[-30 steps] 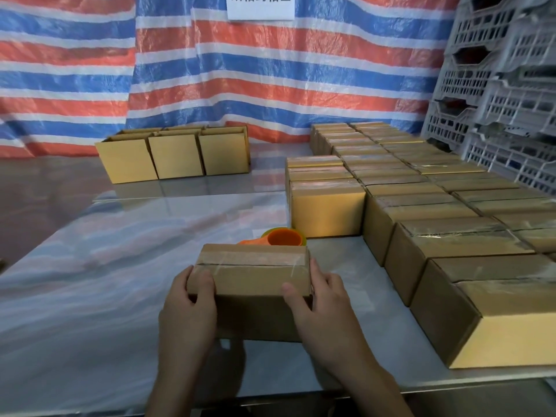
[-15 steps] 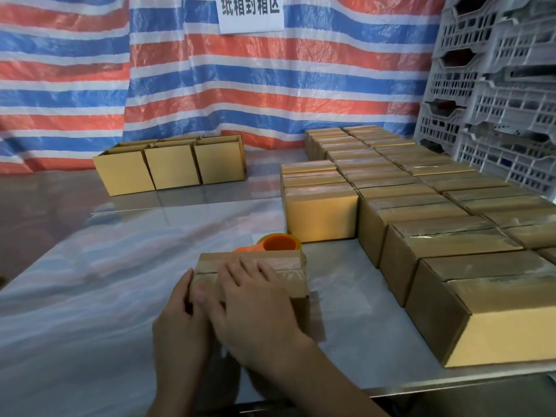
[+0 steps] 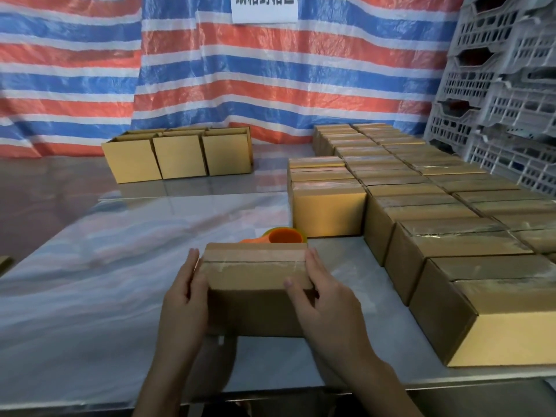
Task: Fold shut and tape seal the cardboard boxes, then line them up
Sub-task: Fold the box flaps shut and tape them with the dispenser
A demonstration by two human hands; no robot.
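A small cardboard box (image 3: 255,272) sits on the table in front of me, flaps folded shut with clear tape along the top seam. My left hand (image 3: 185,299) grips its left end and my right hand (image 3: 323,299) grips its right end, thumbs on the near top edge. Just behind the box lies an orange tape dispenser (image 3: 282,236), partly hidden by it. Rows of taped boxes (image 3: 445,236) fill the right side of the table. Three open-topped boxes (image 3: 177,155) stand in a row at the far left.
The shiny metal table (image 3: 90,281) reaches to its front edge near my arms. Stacked grey plastic crates (image 3: 505,85) stand at the right. A striped red, white and blue tarp (image 3: 210,70) hangs behind, with a white sign (image 3: 264,7) on it.
My right hand has left the box top, where it lay flat across the tape, and now holds the right end. The left hand stays at the left end.
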